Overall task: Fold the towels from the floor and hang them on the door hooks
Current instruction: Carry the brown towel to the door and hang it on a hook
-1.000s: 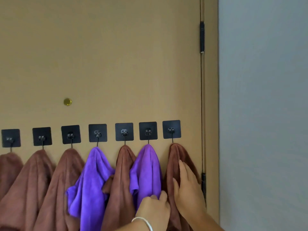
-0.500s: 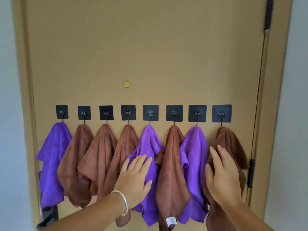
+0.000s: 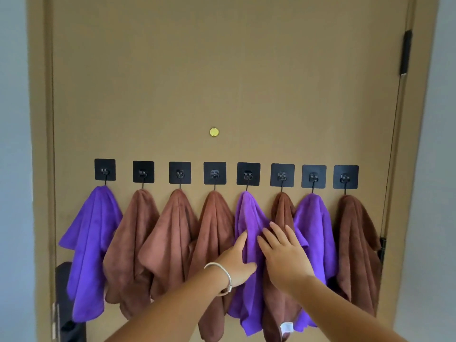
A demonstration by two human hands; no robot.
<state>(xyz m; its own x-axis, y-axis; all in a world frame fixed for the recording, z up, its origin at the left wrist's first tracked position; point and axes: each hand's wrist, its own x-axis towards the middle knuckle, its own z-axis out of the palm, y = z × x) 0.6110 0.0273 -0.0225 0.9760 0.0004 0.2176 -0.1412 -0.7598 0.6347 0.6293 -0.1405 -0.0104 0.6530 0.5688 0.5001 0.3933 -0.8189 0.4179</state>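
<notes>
Towels hang in a row of eight on the tan door (image 3: 222,70), each from its own black square hook. Going from the left edge: a dark door handle (image 3: 64,292) shows low down, then the first purple towel (image 3: 91,243) under the first hook (image 3: 105,169). Three brown towels follow side by side, the second brown towel (image 3: 170,238) in the middle of them. Above the row sits a small brass peephole (image 3: 214,132). The left hand (image 3: 238,261), a pale bracelet (image 3: 222,277) on its wrist, lies on the middle purple towel (image 3: 249,218) with the thumb stretched up along the cloth; whether its fingers pinch the fabric cannot be told. Just beside it, the right hand (image 3: 283,255) rests flat with fingers spread, across that purple towel and the brown towel with a white tag (image 3: 283,211). Further right hang another purple towel (image 3: 313,223) and the last brown towel (image 3: 355,243), near the door's black hinge (image 3: 404,53).
</notes>
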